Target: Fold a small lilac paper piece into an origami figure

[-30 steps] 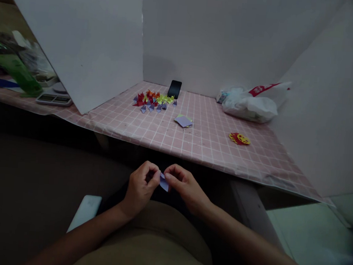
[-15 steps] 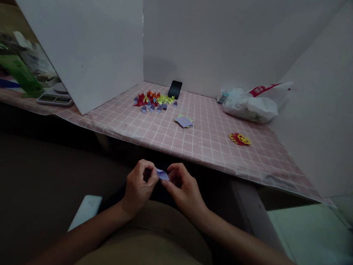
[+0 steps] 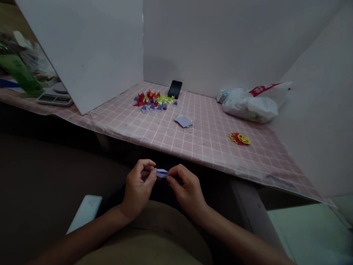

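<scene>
A small piece of folded purple paper [image 3: 161, 173] is held between my two hands, just below the table's front edge. My left hand [image 3: 139, 185] pinches its left end between thumb and fingers. Its right end is gripped by the thumb and fingertips of my right hand [image 3: 188, 191]. On the table lie a small stack of square paper [image 3: 184, 121], purple on top with yellow-green beneath, and a cluster of small folded paper figures [image 3: 153, 100] in red, orange, yellow and purple.
The table [image 3: 206, 145] has a pink checked cover and white panels around it. A black phone [image 3: 175, 89], a white plastic bag [image 3: 253, 105] and red and yellow cut-outs [image 3: 240, 139] rest there. Left of the panel are a scale [image 3: 56, 98] and green packaging [image 3: 18, 69]. A pale flat object [image 3: 85, 213] lies beside my left forearm.
My right fingers have closed onto the right end of the purple paper, which now looks narrower and flatter. Things on the table have stayed put.
</scene>
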Tool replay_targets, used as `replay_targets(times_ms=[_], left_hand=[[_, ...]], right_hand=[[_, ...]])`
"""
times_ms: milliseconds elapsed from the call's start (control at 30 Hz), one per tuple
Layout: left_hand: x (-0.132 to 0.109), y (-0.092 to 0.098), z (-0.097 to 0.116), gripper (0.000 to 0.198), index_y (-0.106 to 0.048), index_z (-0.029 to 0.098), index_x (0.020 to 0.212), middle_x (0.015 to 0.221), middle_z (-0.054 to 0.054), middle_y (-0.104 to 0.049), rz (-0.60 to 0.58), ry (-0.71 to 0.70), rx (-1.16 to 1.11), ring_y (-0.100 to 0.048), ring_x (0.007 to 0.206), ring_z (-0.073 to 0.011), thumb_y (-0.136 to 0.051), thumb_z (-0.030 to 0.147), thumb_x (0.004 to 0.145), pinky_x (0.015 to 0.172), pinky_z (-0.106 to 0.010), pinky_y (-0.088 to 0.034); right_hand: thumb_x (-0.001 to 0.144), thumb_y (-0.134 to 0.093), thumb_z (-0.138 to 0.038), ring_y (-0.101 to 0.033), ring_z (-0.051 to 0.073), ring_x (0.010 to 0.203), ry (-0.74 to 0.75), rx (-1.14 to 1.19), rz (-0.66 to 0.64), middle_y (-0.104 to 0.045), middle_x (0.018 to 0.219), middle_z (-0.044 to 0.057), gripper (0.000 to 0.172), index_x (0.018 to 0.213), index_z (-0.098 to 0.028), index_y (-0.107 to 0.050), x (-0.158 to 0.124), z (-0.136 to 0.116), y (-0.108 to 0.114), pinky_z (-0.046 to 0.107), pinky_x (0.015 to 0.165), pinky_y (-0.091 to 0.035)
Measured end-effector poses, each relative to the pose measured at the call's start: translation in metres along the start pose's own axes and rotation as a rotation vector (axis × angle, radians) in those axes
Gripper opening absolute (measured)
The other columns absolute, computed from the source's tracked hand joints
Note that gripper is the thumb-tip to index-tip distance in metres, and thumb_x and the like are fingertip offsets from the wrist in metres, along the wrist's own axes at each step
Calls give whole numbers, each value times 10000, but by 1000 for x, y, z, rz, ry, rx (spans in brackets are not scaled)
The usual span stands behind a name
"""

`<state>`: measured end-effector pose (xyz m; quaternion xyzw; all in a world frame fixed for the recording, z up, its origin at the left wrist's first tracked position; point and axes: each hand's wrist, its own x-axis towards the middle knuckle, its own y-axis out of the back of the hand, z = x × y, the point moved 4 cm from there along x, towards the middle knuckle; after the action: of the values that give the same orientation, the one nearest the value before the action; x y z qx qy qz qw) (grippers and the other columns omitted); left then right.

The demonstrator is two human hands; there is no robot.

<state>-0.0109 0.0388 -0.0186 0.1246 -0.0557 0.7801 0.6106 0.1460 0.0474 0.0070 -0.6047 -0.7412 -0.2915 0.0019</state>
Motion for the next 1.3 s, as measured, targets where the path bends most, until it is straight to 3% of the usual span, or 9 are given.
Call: replay_targets(times_ms=[200,367,567,667,733,800,900,1067,1300], left_hand=[[-3,0,2,59,-608,195,918,825,7,-617,3,-49,63,-643,710,-122,-605,190,859,658,-226,-530],[-5,-1,-3,34,-602,200,909,832,9,-612,-38,-80,68,-639,714,-126,-586,191,880,672,-237,-530],[-7,-2,1,52,-589,201,850,790,16,-591,-91,-92,70,-651,696,-130,-569,161,876,660,-244,-521],[-4,-5,2,34,-573,198,840,779,18,-594,-84,-23,0,-654,683,-131,-581,176,865,653,-250,-531],[-1,-7,-1,49,-563,192,845,780,20,-590,-54,73,-94,-651,682,-133,-607,212,845,663,-266,-553],[3,-9,-5,111,-554,186,852,791,22,-578,-23,174,-206,-646,700,-136,-637,252,819,691,-296,-579],[5,-13,-11,190,-547,182,877,814,23,-568,1,270,-326,-636,742,-137,-676,285,784,719,-315,-593],[0,-16,-11,212,-554,180,890,827,21,-553,1,295,-355,-613,758,-126,-698,274,767,705,-285,-583],[-3,-19,-7,242,-551,183,900,817,35,-572,-56,339,-403,-647,741,-125,-718,268,746,747,-306,-587]], right_hand=[[871,-629,-181,-562,174,775,26,23,-35,-584,841,24,41,854,-211,-607,0,2,-3,296,689,-437],[882,-599,-170,-539,169,749,0,29,-24,-555,797,17,121,769,-206,-570,2,2,-1,297,676,-420],[891,-537,-123,-540,178,799,46,-9,-109,-554,877,40,154,763,-207,-530,6,-5,2,315,711,-431],[895,-542,-138,-542,182,799,46,-27,-86,-559,874,36,116,809,-216,-533,6,-2,3,322,721,-437],[884,-590,-184,-537,181,783,2,-15,-7,-564,869,27,66,890,-224,-537,4,2,4,322,718,-440],[862,-642,-235,-529,179,769,-57,2,84,-562,865,19,140,938,-225,-524,2,7,5,321,715,-441],[846,-663,-254,-507,175,758,-94,-3,129,-533,832,10,153,864,-220,-515,-1,10,2,314,701,-428],[842,-634,-198,-525,188,847,-80,80,116,-536,903,32,78,828,-217,-559,-2,12,-4,325,755,-441],[862,-624,-270,-555,190,834,-195,218,103,-588,898,41,73,870,-210,-584,-4,26,-9,330,761,-472]])
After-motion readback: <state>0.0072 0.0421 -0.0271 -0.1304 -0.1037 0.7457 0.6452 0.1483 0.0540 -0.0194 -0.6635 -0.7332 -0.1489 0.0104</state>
